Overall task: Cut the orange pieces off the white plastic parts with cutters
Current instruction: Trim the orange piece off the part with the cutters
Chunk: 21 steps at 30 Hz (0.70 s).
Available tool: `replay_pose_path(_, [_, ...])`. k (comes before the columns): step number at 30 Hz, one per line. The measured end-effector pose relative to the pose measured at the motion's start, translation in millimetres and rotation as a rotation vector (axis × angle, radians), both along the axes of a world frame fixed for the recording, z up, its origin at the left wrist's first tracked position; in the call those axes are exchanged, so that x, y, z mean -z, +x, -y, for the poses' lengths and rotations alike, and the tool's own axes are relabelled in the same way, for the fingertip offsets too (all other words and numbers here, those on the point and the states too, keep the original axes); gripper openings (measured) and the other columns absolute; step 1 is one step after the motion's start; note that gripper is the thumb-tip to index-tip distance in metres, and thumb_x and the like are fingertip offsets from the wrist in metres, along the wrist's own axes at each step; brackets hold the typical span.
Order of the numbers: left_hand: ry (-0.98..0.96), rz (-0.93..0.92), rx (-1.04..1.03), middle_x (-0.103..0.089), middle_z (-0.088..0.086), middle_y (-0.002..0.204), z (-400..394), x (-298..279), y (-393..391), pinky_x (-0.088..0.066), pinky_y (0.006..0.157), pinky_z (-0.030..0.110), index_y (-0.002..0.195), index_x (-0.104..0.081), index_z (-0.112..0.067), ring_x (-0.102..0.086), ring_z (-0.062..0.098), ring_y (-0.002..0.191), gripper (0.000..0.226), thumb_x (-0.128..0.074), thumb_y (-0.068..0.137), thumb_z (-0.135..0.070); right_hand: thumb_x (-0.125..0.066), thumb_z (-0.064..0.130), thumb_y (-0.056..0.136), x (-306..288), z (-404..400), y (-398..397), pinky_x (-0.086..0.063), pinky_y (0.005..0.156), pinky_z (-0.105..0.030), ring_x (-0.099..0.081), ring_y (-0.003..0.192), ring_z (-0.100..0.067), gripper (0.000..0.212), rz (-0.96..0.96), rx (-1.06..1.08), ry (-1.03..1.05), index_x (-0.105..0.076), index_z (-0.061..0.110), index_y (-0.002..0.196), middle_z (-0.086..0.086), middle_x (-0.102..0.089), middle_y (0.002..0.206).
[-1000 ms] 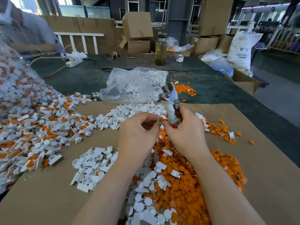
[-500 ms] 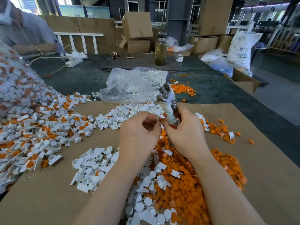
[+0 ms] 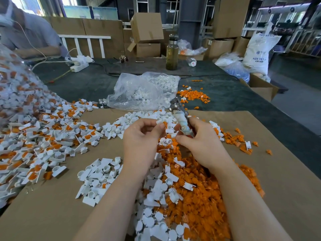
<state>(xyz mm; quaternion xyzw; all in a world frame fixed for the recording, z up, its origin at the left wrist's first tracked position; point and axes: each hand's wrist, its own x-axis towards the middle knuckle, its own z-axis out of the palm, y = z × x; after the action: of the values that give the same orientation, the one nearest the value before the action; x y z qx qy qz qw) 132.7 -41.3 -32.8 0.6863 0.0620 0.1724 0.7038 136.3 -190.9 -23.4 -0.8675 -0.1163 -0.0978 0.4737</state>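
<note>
right hand [image 3: 199,141] gripping cutters [image 3: 180,117], handles half hidden, left hand [image 3: 140,138] curled, contents unclear

Your table [image 3: 225,94] wears dark green cloth | brown cardboard sheet [image 3: 286,171] covers its near end | on the cardboard: heap of white parts with orange pieces [image 3: 43,136] at your left, white parts [image 3: 97,178], orange offcuts [image 3: 199,202] | on the cloth: clear bag [image 3: 139,91], bottle [image 3: 172,54], power strip [image 3: 79,64]
</note>
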Motion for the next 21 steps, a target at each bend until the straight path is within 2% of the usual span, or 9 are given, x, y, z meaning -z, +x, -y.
replay_pose_path(3, [-0.179, 0.002, 0.039, -0.073, -0.004, 0.067, -2, -3, 0, -0.057, 0.066, 0.018, 0.082, -0.068, -0.012, -0.073, 0.013, 0.067, 0.008, -0.073, 0.085, -0.007, -0.069, 0.018, 0.082, -2, 5, -1, -0.05, 0.069, -0.049, -0.056, 0.067, -0.02, 0.012, -0.084, -0.051, -0.003, -0.061, 0.014, 0.089, -0.01, -0.062, 0.081])
replay_pose_path(5, [-0.253, 0.014, 0.047, -0.071, -0.003, 0.065, -3, -4, 0, -0.056, 0.064, 0.017, 0.081, -0.067, -0.01, -0.072, 0.012, 0.064, 0.009, -0.072, 0.085, -0.005, -0.07, 0.018, 0.082, -2, 5, -1, -0.048, 0.067, -0.049, -0.055, 0.066, -0.017, 0.014, -0.117, -0.089, 0.01, -0.063, 0.012, 0.092, -0.007, -0.06, 0.076])
replay_pose_path(7, [-0.279, 0.027, 0.048, -0.071, -0.003, 0.063, -4, -4, -1, -0.055, 0.063, 0.016, 0.08, -0.066, -0.01, -0.071, 0.011, 0.062, 0.01, -0.072, 0.085, -0.004, -0.072, 0.019, 0.081, -1, 4, -2, -0.048, 0.066, -0.047, -0.055, 0.065, -0.016, 0.015, -0.129, -0.12, 0.018, -0.064, 0.012, 0.092, 0.0, -0.059, 0.073])
replay_pose_path(10, [-0.296, 0.038, 0.052, -0.071, -0.004, 0.063, -4, -5, -1, -0.054, 0.062, 0.016, 0.08, -0.066, -0.011, -0.071, 0.011, 0.062, 0.01, -0.073, 0.085, -0.005, -0.072, 0.02, 0.082, 0, 3, -1, -0.048, 0.068, -0.045, -0.056, 0.065, -0.014, 0.015, -0.138, -0.141, 0.004, -0.065, 0.012, 0.092, 0.0, -0.061, 0.075])
replay_pose_path(12, [-0.288, 0.037, 0.052, -0.071, -0.003, 0.063, -4, -5, -1, -0.054, 0.062, 0.016, 0.08, -0.067, -0.011, -0.071, 0.011, 0.062, 0.01, -0.073, 0.085, -0.006, -0.073, 0.024, 0.083, 3, 1, 0, -0.045, 0.064, -0.038, -0.056, 0.064, -0.011, 0.014, -0.118, -0.133, -0.007, -0.064, 0.015, 0.089, 0.004, -0.062, 0.073])
replay_pose_path(14, [-0.253, 0.026, 0.052, -0.072, -0.002, 0.064, -3, -4, -2, -0.055, 0.063, 0.018, 0.079, -0.067, -0.01, -0.071, 0.012, 0.063, 0.009, -0.074, 0.084, -0.006, -0.072, 0.027, 0.084, 5, -3, 1, -0.042, 0.057, -0.019, -0.056, 0.062, -0.003, 0.011, -0.042, -0.086, 0.016, -0.063, 0.023, 0.086, 0.012, -0.062, 0.069])
replay_pose_path(15, [-0.229, 0.018, 0.05, -0.072, -0.001, 0.065, -2, -4, -2, -0.056, 0.064, 0.019, 0.079, -0.067, -0.01, -0.072, 0.013, 0.064, 0.009, -0.075, 0.083, -0.006, -0.072, 0.028, 0.085, 6, -6, 1, -0.041, 0.056, -0.014, -0.057, 0.063, -0.001, 0.01, 0.006, -0.048, 0.043, -0.063, 0.024, 0.086, 0.014, -0.062, 0.069])
replay_pose_path(18, [-0.121, 0.001, 0.027, -0.074, 0.006, 0.071, 3, -4, -4, -0.059, 0.066, 0.022, 0.08, -0.069, -0.009, -0.074, 0.016, 0.068, 0.008, -0.077, 0.082, -0.008, -0.07, 0.029, 0.087, 8, -12, 2, -0.04, 0.054, -0.012, -0.056, 0.062, 0.001, 0.009, 0.12, 0.038, 0.12, -0.063, 0.023, 0.087, 0.018, -0.062, 0.068])
replay_pose_path(21, [-0.017, -0.002, 0.013, -0.074, 0.008, 0.075, 7, -4, -6, -0.06, 0.071, 0.028, 0.077, -0.07, -0.014, -0.074, 0.02, 0.072, 0.01, -0.078, 0.082, -0.009, -0.07, 0.028, 0.087, 9, -12, 3, -0.04, 0.057, -0.018, -0.057, 0.063, -0.001, 0.009, 0.163, 0.074, 0.112, -0.064, 0.022, 0.088, 0.014, -0.061, 0.067])
